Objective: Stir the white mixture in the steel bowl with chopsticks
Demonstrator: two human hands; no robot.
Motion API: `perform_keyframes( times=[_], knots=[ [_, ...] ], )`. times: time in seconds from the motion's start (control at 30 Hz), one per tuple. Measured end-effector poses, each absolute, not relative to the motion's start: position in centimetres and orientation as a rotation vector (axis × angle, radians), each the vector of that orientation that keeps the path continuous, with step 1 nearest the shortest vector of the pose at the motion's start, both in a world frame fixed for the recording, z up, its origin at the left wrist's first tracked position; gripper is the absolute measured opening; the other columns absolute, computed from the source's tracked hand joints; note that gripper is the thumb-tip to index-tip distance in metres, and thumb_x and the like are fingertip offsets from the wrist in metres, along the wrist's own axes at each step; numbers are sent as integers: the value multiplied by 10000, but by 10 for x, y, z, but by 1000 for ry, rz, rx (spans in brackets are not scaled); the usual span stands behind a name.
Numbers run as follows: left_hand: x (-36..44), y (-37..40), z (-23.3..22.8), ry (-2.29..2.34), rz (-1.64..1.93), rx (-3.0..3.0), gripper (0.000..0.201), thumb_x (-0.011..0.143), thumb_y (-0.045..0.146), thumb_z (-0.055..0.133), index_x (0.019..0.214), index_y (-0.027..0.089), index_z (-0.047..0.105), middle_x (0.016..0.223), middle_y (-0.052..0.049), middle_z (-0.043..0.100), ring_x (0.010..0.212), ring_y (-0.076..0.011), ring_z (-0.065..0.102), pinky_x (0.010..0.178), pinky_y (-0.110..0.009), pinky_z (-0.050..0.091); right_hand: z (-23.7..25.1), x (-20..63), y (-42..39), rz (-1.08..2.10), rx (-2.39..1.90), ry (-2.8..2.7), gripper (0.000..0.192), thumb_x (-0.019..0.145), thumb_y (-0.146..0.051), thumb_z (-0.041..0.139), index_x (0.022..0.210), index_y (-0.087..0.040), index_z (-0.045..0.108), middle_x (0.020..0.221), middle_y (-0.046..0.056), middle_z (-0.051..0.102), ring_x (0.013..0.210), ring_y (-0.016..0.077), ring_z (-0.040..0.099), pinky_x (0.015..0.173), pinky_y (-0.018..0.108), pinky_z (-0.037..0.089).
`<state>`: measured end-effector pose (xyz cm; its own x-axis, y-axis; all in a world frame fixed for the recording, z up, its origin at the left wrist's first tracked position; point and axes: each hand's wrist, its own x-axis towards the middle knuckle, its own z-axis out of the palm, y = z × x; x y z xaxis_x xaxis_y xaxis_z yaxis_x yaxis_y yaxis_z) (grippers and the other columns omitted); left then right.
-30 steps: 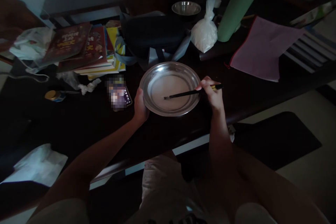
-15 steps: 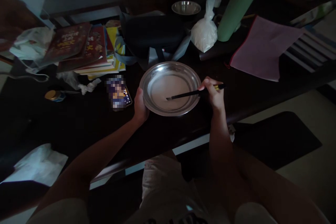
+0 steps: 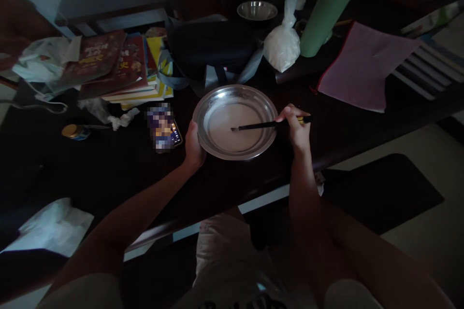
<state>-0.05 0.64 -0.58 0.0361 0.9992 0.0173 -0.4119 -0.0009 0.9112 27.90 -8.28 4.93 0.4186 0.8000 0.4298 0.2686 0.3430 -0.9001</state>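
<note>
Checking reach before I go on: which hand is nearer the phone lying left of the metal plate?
Left. The left hand grips the plate rim just right of the phone; the right hand is across the plate.

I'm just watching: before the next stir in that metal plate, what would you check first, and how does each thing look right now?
1. Plate steadied: ok, the left hand grips its near-left rim.
2. Chopsticks held: ok, the right hand pinches their far end.
3. Tips inside the plate: ok, they rest near the middle of the pale liquid.
4. Liquid kept in: ok, none shows on the table beside the rim.
5. Phone out of the way: cannot tell for sure; it lies close to the left hand.
6. Light: not ok, the scene is dim and detail in the plate is hard to see.
</note>
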Motion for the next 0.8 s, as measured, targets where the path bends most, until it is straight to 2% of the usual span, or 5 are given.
perform_keyframes(
  times=[0.1,0.23,0.4,0.8],
  knots=[
    [0,6,-6,858,1349,915,361,1016,598,705,1056,250,793,1222,-45,855,1322,-279,743,1196,-432,585,50,278,-83,531,-1220,-1180,572,950,-752,722,616,-287,727,686,5,717,739,212,676,819,444,572],
    [0,6,-7,851,1356,900,397,987,643,731,1060,258,796,1241,-46,857,1330,-281,745,1203,-435,586,51,279,-83,460,-1258,-1169,603,949,-782,696,603,-288,708,677,10,716,763,219,683,834,441,578],
    [1,6,-5,869,1340,912,376,1011,622,707,1073,261,794,1226,-47,856,1339,-280,743,1208,-442,579,51,279,-83,531,-1258,-1182,600,929,-788,719,605,-282,712,691,11,727,745,215,691,822,441,584],
    [1,5,-2,881,1350,918,357,1008,609,706,1054,264,786,1227,-47,853,1336,-287,742,1201,-441,575,55,277,-83,454,-1289,-1131,633,919,-832,687,593,-289,694,663,7,690,757,220,656,846,458,555]
  ],
)
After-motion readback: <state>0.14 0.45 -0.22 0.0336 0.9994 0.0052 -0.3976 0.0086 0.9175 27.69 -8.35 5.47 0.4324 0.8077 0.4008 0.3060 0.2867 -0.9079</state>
